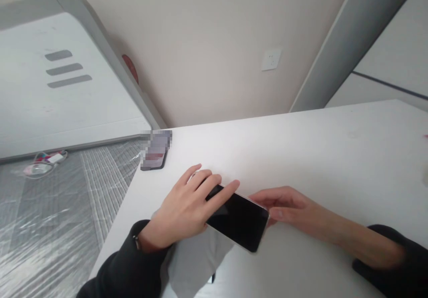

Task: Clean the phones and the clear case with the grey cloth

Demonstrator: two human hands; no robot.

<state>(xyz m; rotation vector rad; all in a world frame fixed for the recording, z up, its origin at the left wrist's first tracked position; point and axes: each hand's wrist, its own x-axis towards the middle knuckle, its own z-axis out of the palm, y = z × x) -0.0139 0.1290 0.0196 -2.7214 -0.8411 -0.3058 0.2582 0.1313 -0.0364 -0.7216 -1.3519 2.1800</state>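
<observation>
Phone [239, 222] at low middle: right hand [287, 206] pinching one end, left hand [187, 204] spread over the other, I can't tell if gripping; blurry phone [156, 150], left of center.

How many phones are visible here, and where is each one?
2: a dark-screened phone touched by the left hand and right hand, and a pixelated phone on the table, far left. A dark-edged item at the bottom is too hidden to tell.
</observation>
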